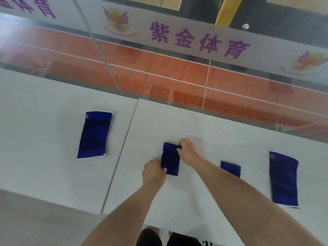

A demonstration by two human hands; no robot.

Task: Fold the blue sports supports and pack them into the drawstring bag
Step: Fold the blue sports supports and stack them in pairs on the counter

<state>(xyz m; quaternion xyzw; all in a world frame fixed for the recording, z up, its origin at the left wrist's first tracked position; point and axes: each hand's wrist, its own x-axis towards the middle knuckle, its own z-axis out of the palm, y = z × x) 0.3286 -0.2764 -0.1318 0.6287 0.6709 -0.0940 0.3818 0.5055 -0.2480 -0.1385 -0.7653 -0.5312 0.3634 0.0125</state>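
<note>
A folded blue support (170,159) lies on the white table (204,132) in front of me. My left hand (153,172) pinches its near left edge. My right hand (188,150) grips its far right corner. A second, smaller folded blue support (230,168) sits just right of my right forearm. Two unfolded blue supports lie flat: one at the left (95,134) on the neighbouring table, one at the far right (283,179). No drawstring bag is in view.
Two white tables meet at a seam (122,148). A glass wall (159,68) with purple lettering stands right behind them, an orange court floor beyond. The near table edge (159,226) is by my legs.
</note>
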